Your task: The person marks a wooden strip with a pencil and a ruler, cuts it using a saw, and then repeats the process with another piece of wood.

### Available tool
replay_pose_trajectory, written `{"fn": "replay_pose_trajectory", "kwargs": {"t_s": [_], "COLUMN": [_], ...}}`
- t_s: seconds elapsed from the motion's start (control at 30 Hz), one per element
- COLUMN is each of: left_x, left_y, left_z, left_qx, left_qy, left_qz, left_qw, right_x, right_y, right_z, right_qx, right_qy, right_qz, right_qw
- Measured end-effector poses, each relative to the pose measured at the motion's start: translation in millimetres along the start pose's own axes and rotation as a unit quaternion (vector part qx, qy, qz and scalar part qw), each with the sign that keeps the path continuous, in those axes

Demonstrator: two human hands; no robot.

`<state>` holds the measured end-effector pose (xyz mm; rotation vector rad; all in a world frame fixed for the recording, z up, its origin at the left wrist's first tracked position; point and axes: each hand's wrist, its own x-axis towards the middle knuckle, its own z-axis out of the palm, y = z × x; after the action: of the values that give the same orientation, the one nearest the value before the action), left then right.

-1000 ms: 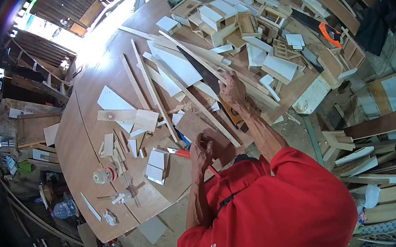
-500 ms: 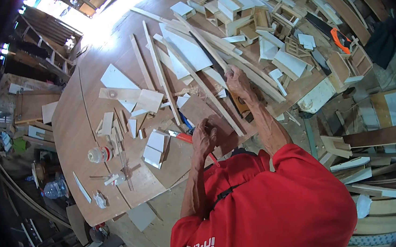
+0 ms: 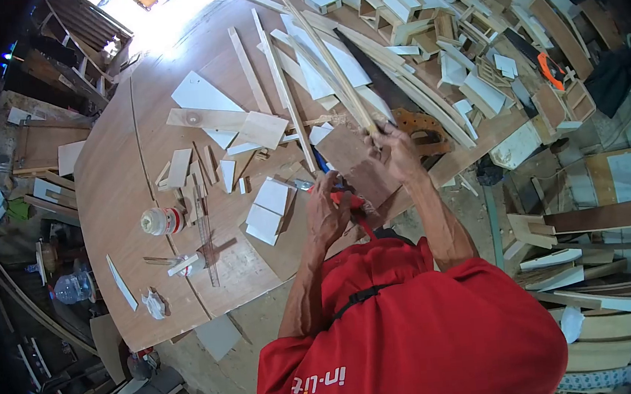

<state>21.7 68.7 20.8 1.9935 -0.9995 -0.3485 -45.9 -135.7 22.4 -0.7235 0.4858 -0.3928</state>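
Observation:
My right hand is closed around the near end of light wooden strips, which slant away across the table. Beside it lies a handsaw with a brown wooden handle and dark blade. My left hand is curled over a red-handled tool, whose silver end shows past the fingers; its exact kind is hidden. Between the hands lies a brown board. A blue object is partly covered near my left fingers. A small white-faced wooden piece sits left of that hand.
Offcuts and white panels lie across the wooden table. Small box-like wooden pieces are heaped at the far right, near an orange-handled saw. A jar stands at left. Stacked boards fill the right floor.
The view has shifted. My right hand has gathered a wooden strip beside another, and the saw handle beside it is now uncovered. My left hand has shifted slightly, exposing more of the red handle.

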Motion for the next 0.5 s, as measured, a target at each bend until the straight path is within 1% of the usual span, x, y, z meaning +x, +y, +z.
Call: {"fn": "replay_pose_trajectory", "kwargs": {"t_s": [0.03, 0.07, 0.1, 0.17, 0.3, 0.37, 0.43, 0.5], "left_x": [-4.9, -10.1, -13.3, -19.4, -30.4, -34.0, -34.0, -30.0], "left_y": [2.8, 6.3, 3.2, -5.1, -23.2, -28.8, -29.4, -33.6], "left_z": [-13.0, -26.1, -35.5, -53.7, -78.8, -87.4, -94.6, -95.2], "left_qx": [0.004, -0.018, -0.020, -0.059, -0.053, -0.072, -0.144, -0.175], "left_qy": [0.016, 0.011, 0.012, -0.006, 0.005, 0.000, -0.025, -0.044], "left_qz": [0.004, -0.030, -0.030, -0.091, -0.071, -0.081, -0.117, -0.108], "left_qw": [1.000, 0.999, 0.999, 0.994, 0.996, 0.994, 0.982, 0.978], "right_x": [-9.6, -17.8, -26.0, -38.2, -49.8, -57.3, -67.9, -76.9], "right_y": [9.1, 19.4, 29.5, 48.5, 74.5, 83.9, 91.9, 101.4], "right_z": [7.8, 17.1, 25.7, 38.8, 59.1, 68.5, 80.3, 88.7], "right_qx": [0.051, 0.072, 0.069, 0.173, 0.235, 0.225, 0.158, 0.151], "right_qy": [-0.031, -0.009, -0.008, -0.024, -0.020, -0.018, 0.020, 0.019], "right_qz": [0.012, 0.015, 0.015, 0.023, 0.022, 0.010, 0.012, 0.013], "right_qw": [0.998, 0.997, 0.997, 0.984, 0.972, 0.974, 0.987, 0.988]}}
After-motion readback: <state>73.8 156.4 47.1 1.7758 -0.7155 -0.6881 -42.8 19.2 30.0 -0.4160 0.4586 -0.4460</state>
